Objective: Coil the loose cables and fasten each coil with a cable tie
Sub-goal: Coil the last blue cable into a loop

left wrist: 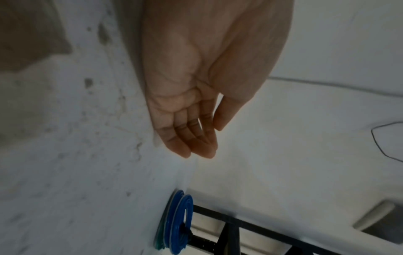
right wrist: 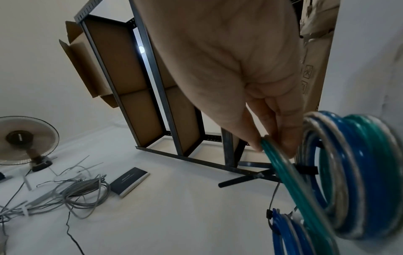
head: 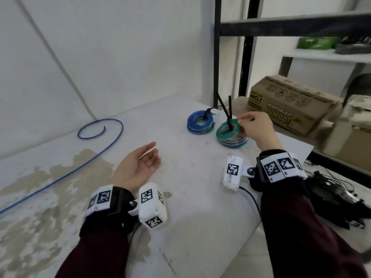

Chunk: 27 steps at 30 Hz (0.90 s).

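A green cable coil (head: 228,131) tops a stack of blue and grey coils at the table's far right. Black cable ties (head: 229,113) stick up from it. My right hand (head: 253,127) pinches the green coil's rim; in the right wrist view the fingers (right wrist: 281,134) grip the green coil (right wrist: 283,172). A second, blue coil (head: 198,121) bound by a black tie lies just left, and shows edge-on as the blue coil (left wrist: 177,222) in the left wrist view. A loose blue cable (head: 94,157) runs along the left. My left hand (head: 140,163) rests palm up and empty; left hand (left wrist: 191,103).
The worn white table (head: 190,197) ends at its right edge near a black metal shelf rack (head: 247,57) holding cardboard boxes (head: 291,103). Dark cables and gear (head: 331,193) lie below on the right. On the floor are grey cables (right wrist: 76,195), a fan (right wrist: 24,141) and a dark booklet (right wrist: 129,181).
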Available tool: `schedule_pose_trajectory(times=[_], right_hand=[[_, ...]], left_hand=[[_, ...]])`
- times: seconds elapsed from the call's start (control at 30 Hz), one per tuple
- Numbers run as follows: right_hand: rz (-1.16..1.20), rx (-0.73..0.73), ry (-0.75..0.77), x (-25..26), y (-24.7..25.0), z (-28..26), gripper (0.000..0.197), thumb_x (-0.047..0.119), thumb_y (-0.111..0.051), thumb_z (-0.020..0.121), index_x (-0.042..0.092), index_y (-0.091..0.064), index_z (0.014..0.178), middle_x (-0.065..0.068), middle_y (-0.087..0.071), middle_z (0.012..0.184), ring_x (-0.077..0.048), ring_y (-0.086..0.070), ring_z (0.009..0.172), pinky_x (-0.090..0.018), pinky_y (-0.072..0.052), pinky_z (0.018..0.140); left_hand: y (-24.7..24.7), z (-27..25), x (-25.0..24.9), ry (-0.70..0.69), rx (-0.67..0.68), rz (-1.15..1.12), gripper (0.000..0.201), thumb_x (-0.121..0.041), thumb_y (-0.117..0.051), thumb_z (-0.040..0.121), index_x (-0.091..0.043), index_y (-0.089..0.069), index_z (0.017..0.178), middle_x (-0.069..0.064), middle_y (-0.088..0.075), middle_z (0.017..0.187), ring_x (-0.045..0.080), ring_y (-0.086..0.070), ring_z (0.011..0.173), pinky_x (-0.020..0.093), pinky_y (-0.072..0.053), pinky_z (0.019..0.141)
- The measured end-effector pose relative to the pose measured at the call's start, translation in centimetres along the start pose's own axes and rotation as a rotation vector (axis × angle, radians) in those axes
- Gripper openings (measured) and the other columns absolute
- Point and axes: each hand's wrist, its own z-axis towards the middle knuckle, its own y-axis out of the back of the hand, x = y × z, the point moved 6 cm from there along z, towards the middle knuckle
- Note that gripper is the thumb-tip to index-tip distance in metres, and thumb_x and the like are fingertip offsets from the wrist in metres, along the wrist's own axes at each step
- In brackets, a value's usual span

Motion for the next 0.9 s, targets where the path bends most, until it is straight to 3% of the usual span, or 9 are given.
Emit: schedule_pose_trajectory(times=[0.1,0.2,0.33,0.47,0.57,0.67,0.8,0.9], right_hand=[[-0.102,0.013,-0.018,0.0,-0.4,0.3,0.023,0.017,-0.07,0.085,0.011,-0.068,0.107,-0.016,-0.063,0.115,-0.029,-0.064,0.097,-0.035,-0.053,0.088],[-0.198,0.023,-0.022,0.1,-0.9,0.3,0.029,0.012,-0.068,0.086,0.01,-0.065,0.115,-0.015,-0.06,0.121,-0.027,-0.059,0.107,-0.025,-0.044,0.08],[-0.23,-0.021,0.002,0.4,-0.7,0.3,0.027,0.004,-0.062,0.088,0.012,-0.069,0.113,-0.014,-0.064,0.118,-0.027,-0.058,0.109,-0.027,-0.045,0.089],[-0.277,0.008,-0.014,-0.1,-0.9,0.5,0.03,0.003,-0.06,0.088,0.013,-0.066,0.116,-0.015,-0.061,0.122,-0.028,-0.058,0.106,-0.026,-0.044,0.082],[-0.326,0.036,0.008,0.0,-1.0,0.6,0.03,0.007,-0.06,0.089,0.014,-0.065,0.117,-0.014,-0.059,0.124,-0.028,-0.056,0.11,-0.028,-0.044,0.083],[-0.393,0.054,0.035,0.4,-1.1,0.4,0.03,0.023,-0.062,0.09,0.015,-0.064,0.119,-0.014,-0.056,0.128,-0.033,-0.048,0.121,-0.036,-0.04,0.098],[-0.384,0.029,0.008,0.8,-1.1,-0.1,0.033,0.032,-0.059,0.091,0.019,-0.061,0.122,-0.015,-0.052,0.133,-0.036,-0.036,0.128,-0.039,-0.034,0.101],[-0.309,-0.023,0.091,2.7,-1.1,-1.5,0.027,0.026,-0.054,0.093,0.018,-0.062,0.118,-0.016,-0.052,0.129,-0.036,-0.036,0.126,-0.042,-0.033,0.105]], left_hand=[[0.3,0.1,-0.1,-0.028,0.0,-0.02,0.021,-0.011,-0.044,0.097,-0.003,-0.062,0.091,0.007,-0.062,0.062,0.013,-0.06,0.051,0.023,-0.055,0.055],[0.2,0.0,-0.1,-0.036,-0.001,-0.001,0.021,-0.011,-0.044,0.097,-0.003,-0.062,0.09,0.007,-0.063,0.061,0.013,-0.06,0.05,0.023,-0.055,0.055],[0.3,-0.1,-0.1,-0.074,0.002,0.02,0.022,-0.011,-0.043,0.098,-0.002,-0.062,0.089,0.008,-0.064,0.059,0.013,-0.061,0.048,0.023,-0.056,0.054],[-0.1,-0.2,-0.1,-0.133,0.029,0.12,0.023,-0.011,-0.042,0.098,-0.003,-0.061,0.09,0.008,-0.065,0.058,0.014,-0.062,0.049,0.023,-0.056,0.055],[-0.2,-0.5,-0.7,-0.313,0.041,0.314,0.025,-0.009,-0.039,0.1,-0.003,-0.062,0.091,0.009,-0.063,0.06,0.015,-0.059,0.051,0.024,-0.053,0.053],[0.2,-0.7,-1.3,-0.451,0.006,0.445,0.027,-0.007,-0.039,0.1,-0.004,-0.063,0.09,0.007,-0.061,0.06,0.014,-0.056,0.05,0.024,-0.052,0.052],[0.6,-0.4,-1.3,-0.442,0.005,0.473,0.028,-0.005,-0.038,0.1,-0.004,-0.063,0.088,0.006,-0.062,0.059,0.013,-0.056,0.05,0.023,-0.052,0.053],[0.6,-0.4,-1.2,-0.429,0.019,0.476,0.028,-0.004,-0.038,0.1,-0.003,-0.063,0.088,0.007,-0.062,0.06,0.013,-0.057,0.05,0.023,-0.052,0.053]])
